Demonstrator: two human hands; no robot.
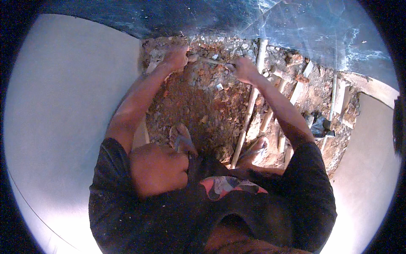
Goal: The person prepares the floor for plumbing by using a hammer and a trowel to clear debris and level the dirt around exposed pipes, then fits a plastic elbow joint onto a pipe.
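Note:
Both arms reach forward over rubble-strewn brown soil [198, 99], low against a dark blue surface. My right hand [244, 70] is closed around one end of a thin, ridged, rope-like length [210, 62]; whether it is rope, tubing or rod cannot be made out. It runs leftward, just above the ground, toward my left hand [175, 59]. There a brownish lump [193, 58] lies by my fingers. My left fingers are curled closed, and what they grip, if anything, is hidden.
A long pale pole [250, 108] slants beside my right forearm. Several shorter pale strips and pipes lie right of it, near a dark crumpled bag [319, 125]. Pale walls [76, 97] flank both sides; a dark blue marbled surface [203, 19] spans the front. My sandalled feet stand on the soil.

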